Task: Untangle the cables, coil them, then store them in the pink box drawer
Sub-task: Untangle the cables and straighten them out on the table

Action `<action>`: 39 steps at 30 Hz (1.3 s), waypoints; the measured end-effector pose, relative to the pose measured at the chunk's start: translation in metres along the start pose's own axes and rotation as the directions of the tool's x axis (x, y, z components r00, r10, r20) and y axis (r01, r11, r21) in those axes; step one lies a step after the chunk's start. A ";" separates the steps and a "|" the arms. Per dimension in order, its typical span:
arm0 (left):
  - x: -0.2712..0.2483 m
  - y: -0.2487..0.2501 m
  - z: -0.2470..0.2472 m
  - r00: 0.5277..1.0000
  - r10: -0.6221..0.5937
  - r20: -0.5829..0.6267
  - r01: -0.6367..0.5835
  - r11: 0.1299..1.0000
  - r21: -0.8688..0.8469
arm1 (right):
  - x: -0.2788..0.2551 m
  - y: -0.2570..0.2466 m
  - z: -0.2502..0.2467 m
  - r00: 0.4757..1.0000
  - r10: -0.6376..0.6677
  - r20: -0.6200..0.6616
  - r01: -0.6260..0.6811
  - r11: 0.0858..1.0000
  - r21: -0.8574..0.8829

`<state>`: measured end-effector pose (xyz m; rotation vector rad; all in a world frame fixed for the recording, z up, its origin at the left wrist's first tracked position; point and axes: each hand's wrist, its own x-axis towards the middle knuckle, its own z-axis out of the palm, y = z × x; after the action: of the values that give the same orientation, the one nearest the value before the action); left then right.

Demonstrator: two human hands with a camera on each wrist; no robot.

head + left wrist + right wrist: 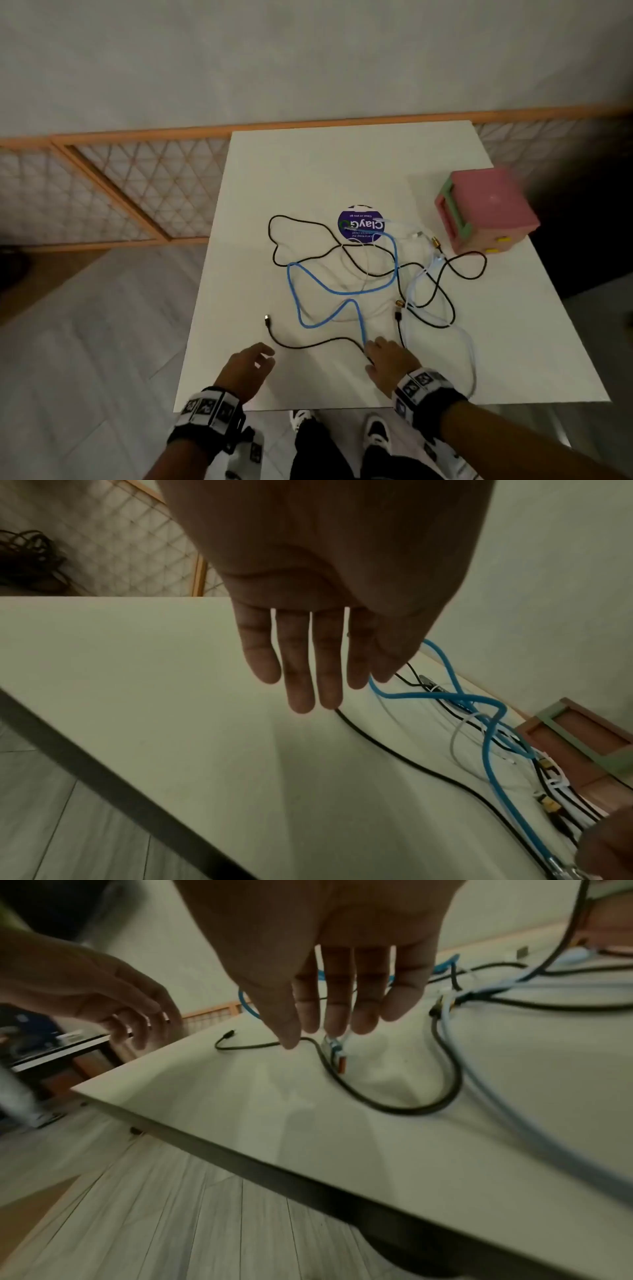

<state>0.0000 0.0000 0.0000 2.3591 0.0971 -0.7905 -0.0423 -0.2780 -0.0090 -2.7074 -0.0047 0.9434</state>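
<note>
On the white table (pixel 308 164), one blue cable (pixel 310 274), two black cables (pixel 308 344) and a white cable (pixel 467 342) lie tangled mid-frame, one pink box (pixel 486 209) at right, the right hand (pixel 388 359) touching the blue cable's near end with straight fingers, left hand (pixel 248 368) relaxed, holding nothing.

Both forearms are bare. Each wrist wears a black strap (pixel 209 416) carrying white blocks printed with black square markers (pixel 419 382). Black trousers (pixel 318 448) and white-and-black sneakers (pixel 376 430) show below.
</note>
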 end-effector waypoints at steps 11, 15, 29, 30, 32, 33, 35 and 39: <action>0.040 -0.030 -0.041 0.981 0.149 0.126 -0.158 0.985 0.066 | 0.029 0.031 -0.011 0.793 0.605 -0.079 -0.530 0.747 0.402; 0.046 -0.020 -0.059 0.972 0.215 0.101 -0.221 0.974 0.058 | 0.026 0.028 -0.022 0.798 0.603 0.002 -0.562 0.741 0.367; 0.037 0.136 -0.052 0.852 0.520 0.061 -0.500 0.843 -0.200 | -0.014 -0.059 -0.106 0.929 0.060 -0.365 0.265 0.582 0.769; 0.039 0.142 -0.047 0.856 0.509 0.084 -0.485 0.849 -0.208 | -0.009 -0.060 -0.107 0.928 0.037 -0.371 0.275 0.604 0.748; 0.040 0.150 -0.040 0.865 0.494 0.081 -0.458 0.846 -0.271 | -0.004 -0.061 -0.109 0.916 -0.002 -0.402 0.313 0.630 0.710; 0.040 0.152 -0.038 0.874 0.483 0.054 -0.444 0.838 -0.317 | -0.002 -0.060 -0.109 0.910 -0.024 -0.414 0.334 0.634 0.698; 0.041 0.152 -0.038 0.886 0.464 -0.019 -0.434 0.811 -0.393 | 0.000 -0.051 -0.110 0.916 -0.051 -0.397 0.338 0.631 0.698; 0.039 0.147 -0.051 0.888 0.408 -0.212 -0.456 0.723 -0.518 | 0.000 -0.018 -0.110 0.938 -0.065 -0.340 0.283 0.710 0.645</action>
<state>0.0961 -0.0913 0.0904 1.7452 -0.1704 -0.3587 0.0264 -0.2888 0.0779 -2.0577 0.1200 0.3549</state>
